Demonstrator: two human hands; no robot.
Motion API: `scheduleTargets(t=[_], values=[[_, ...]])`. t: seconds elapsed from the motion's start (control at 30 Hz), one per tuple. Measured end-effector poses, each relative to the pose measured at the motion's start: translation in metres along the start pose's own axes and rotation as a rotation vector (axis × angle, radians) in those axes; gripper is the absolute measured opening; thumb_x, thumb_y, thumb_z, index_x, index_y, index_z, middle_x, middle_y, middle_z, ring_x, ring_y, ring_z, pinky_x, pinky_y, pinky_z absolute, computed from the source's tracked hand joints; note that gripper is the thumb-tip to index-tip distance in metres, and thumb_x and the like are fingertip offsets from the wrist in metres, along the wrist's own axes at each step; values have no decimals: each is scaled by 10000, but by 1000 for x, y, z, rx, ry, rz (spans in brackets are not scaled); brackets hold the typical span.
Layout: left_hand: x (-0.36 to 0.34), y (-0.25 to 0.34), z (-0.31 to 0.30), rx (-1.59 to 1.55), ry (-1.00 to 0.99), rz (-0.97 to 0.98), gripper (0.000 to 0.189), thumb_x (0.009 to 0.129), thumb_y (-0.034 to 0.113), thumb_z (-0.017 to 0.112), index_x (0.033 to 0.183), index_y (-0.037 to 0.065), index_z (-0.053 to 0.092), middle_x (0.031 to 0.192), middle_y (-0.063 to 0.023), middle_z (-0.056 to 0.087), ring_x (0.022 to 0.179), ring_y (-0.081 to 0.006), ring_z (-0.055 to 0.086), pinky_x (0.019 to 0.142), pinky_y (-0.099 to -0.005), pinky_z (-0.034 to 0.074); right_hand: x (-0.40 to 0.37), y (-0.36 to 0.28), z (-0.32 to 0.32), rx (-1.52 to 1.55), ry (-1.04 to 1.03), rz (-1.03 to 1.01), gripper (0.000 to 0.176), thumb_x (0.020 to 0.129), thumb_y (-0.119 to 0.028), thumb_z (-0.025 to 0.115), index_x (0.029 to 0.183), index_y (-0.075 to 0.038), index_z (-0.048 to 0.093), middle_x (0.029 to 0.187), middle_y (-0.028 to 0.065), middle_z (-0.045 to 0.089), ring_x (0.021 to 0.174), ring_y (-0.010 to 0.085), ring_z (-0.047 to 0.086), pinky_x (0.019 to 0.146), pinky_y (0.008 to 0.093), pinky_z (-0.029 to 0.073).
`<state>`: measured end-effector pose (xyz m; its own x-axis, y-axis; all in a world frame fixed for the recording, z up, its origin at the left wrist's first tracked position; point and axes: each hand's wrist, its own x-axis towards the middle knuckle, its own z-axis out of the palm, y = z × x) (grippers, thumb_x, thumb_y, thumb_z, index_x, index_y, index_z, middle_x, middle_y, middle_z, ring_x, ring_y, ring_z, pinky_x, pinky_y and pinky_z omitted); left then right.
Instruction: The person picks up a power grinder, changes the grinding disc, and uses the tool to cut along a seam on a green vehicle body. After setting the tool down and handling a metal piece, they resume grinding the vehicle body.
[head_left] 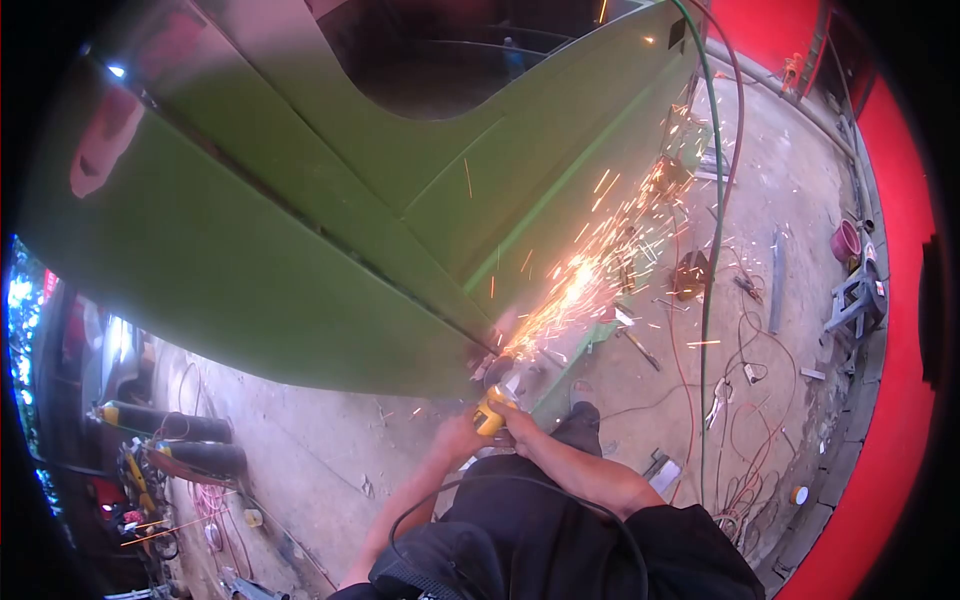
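Note:
My left hand (460, 434) and my right hand (518, 424) are both wrapped round a yellow angle grinder (489, 414). Its disc (497, 372) meets the lower edge of a large green vehicle body panel (300, 270), close to the end of a long dark seam. A dense stream of orange sparks (580, 285) flies from the contact toward the upper right. The exact cutting spot is partly lost in the glare. A dark cable loops across my lap.
Green and red hoses (715, 230) hang at the right. Tangled cables (750, 420) and metal scraps lie on the concrete floor. Gas cylinders (190, 425) rest at the left. Along the red wall (905, 330) stand a grey stool (858, 300) and a pink bucket (845, 241).

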<state>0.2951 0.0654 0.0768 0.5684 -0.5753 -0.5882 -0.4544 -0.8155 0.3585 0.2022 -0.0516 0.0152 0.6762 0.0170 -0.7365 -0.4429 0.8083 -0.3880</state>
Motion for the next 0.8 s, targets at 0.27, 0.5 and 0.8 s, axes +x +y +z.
scheduleTargets(t=[0.27, 0.5, 0.8], values=[[-3, 3, -5, 5, 7, 22, 887, 661, 513, 759, 1351, 40, 463, 1053, -256, 662, 979, -417, 637, 840, -479, 508, -1, -4, 2, -4, -16, -14, 532, 903, -447, 620, 1272, -78, 523, 1141, 124, 633, 1005, 266, 658, 833, 430, 557], [-3, 6, -3, 7, 22, 29, 868, 639, 471, 762, 1339, 39, 484, 1039, -262, 665, 971, -415, 643, 847, -465, 512, 1, 0, -2, 0, -31, 4, 554, 898, -444, 624, 1296, -77, 507, 1185, 127, 619, 1030, 288, 647, 849, 446, 546], [6, -6, 6, 57, -32, 7, 891, 659, 513, 769, 1352, 45, 460, 1079, -256, 655, 981, -412, 643, 834, -481, 517, 3, 4, -5, 65, -19, 45, 541, 895, -434, 627, 1289, -85, 502, 1161, 130, 611, 1014, 296, 647, 838, 447, 553]])
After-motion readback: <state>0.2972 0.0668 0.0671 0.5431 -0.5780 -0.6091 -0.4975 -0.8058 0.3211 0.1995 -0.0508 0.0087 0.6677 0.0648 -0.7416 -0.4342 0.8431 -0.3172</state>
